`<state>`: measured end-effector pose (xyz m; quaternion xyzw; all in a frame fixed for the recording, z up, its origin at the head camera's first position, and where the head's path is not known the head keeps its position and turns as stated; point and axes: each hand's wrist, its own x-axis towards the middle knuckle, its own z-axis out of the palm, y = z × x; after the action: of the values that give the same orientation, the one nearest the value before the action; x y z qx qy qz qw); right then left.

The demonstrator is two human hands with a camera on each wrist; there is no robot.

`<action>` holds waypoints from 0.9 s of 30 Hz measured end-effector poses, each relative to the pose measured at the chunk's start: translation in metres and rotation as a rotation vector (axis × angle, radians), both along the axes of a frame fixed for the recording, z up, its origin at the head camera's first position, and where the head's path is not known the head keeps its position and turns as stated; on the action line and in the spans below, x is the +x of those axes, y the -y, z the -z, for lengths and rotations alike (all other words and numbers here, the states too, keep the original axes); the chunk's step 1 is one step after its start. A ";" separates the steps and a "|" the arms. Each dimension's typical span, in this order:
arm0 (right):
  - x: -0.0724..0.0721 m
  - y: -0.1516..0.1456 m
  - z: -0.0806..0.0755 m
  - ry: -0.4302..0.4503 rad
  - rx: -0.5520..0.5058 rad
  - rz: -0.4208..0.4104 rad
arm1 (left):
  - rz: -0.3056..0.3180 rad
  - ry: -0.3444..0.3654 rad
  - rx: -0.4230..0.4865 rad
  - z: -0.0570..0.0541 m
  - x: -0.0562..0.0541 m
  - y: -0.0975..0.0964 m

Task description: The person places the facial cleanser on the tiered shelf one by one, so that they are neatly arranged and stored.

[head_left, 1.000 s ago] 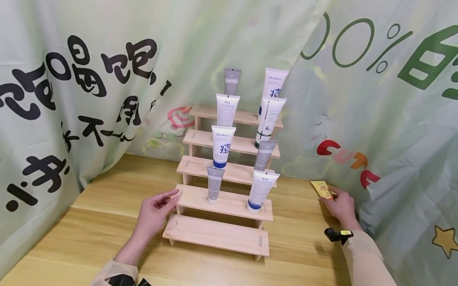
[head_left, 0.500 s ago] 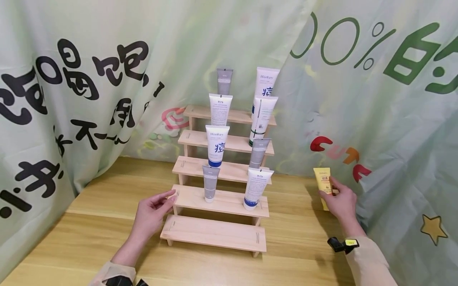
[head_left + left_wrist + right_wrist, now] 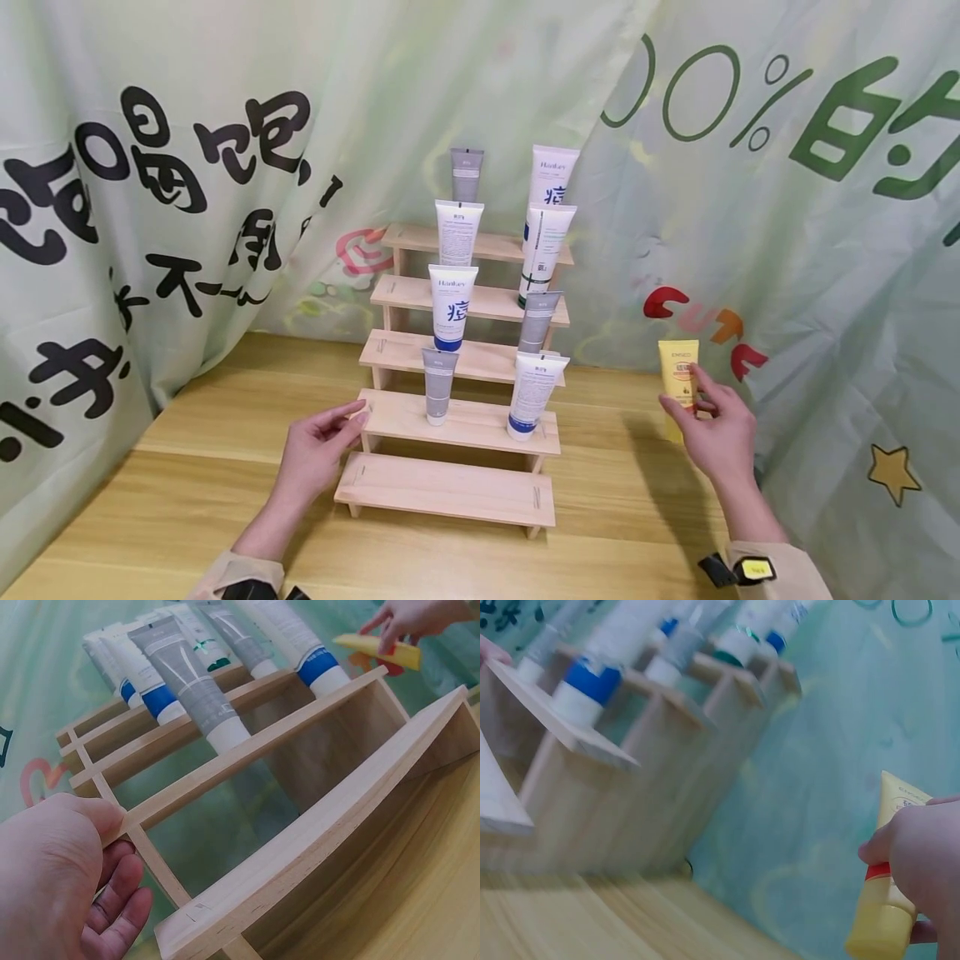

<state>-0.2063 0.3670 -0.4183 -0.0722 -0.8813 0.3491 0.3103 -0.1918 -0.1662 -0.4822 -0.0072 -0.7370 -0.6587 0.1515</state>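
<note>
My right hand [image 3: 722,429] holds a yellow squeeze tube [image 3: 678,367] upright above the tabletop, right of the wooden tiered display stand [image 3: 450,492]. In the right wrist view the tube [image 3: 881,922] has its yellow cap down, with a red band near my thumb. My left hand [image 3: 318,450] pinches the left end of the stand's second step from the front; the left wrist view shows thumb and fingers [image 3: 112,885] at that corner. Upright on that step are a small grey tube [image 3: 439,387] and a white tube with a blue band [image 3: 534,396]. The lowest step carries nothing.
Higher steps hold more upright tubes: a white and blue one [image 3: 452,312], a grey one [image 3: 538,325], a white and green one [image 3: 545,254] and several others. A printed curtain [image 3: 615,250] hangs behind the wooden table [image 3: 225,433] and along its sides.
My right hand has lifted the yellow tube off the tabletop and turned it upright. The left hand keeps its hold on the stand. The head view has shifted slightly right.
</note>
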 end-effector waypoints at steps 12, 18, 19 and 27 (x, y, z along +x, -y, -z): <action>0.031 0.038 -0.018 -0.303 -0.173 -0.062 | -0.010 0.009 -0.040 0.003 -0.002 0.002; 0.039 0.058 -0.031 -0.416 -0.214 -0.072 | -0.006 -0.001 -0.041 0.004 -0.003 0.002; 0.040 0.062 -0.032 -0.433 -0.219 -0.074 | -0.006 -0.002 -0.039 0.004 -0.003 0.002; 0.048 0.097 -0.024 -0.523 -0.249 -0.116 | -0.001 0.009 -0.013 0.002 -0.002 0.002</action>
<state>-0.1578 0.2702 -0.3947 0.0332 -0.7243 0.4786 0.4952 -0.1941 -0.1681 -0.4847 -0.0048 -0.7418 -0.6540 0.1482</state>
